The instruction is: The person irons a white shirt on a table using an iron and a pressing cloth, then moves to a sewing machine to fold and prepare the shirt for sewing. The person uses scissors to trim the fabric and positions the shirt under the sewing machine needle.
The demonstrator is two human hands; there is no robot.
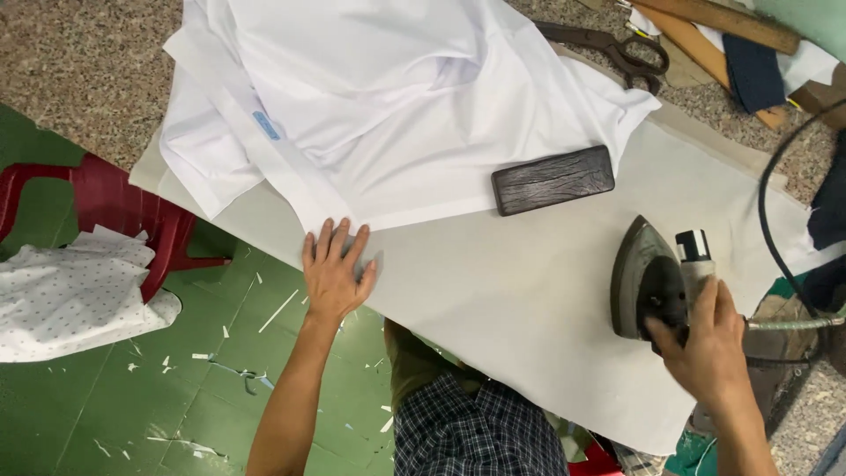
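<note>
The table (pixel 529 291) is covered with a pale padded cloth that runs from upper left to lower right, with speckled stone showing beyond its far edge; across its upper half lies a white garment (pixel 379 106), loosely heaped, its folded hem reaching down to the near edge and a small blue label showing on a band at its left; off the table to the left stands a red plastic chair (pixel 115 207) on a green floor (pixel 176 388) littered with white scraps, and a dotted white fabric (pixel 70 295) is draped over the chair's seat; on the right part of the table sits a dark metal iron (pixel 648 278), its pointed tip aimed away from the person, well apart from the garment, with a black cord (pixel 767 203) arching up beside it; the right hand (pixel 705 348) is clenched around the iron's handle; the left hand (pixel 337 269) lies flat and released, fingers spread, its fingertips touching the garment's lower hem near the table's near edge; between the garment and the iron rests a dark wooden block (pixel 552 179), its left end overlapping the white fabric; at the far edge lie large dark scissors (pixel 617 48), just beside the garment, with wooden sticks (pixel 714 18) near them.
</note>
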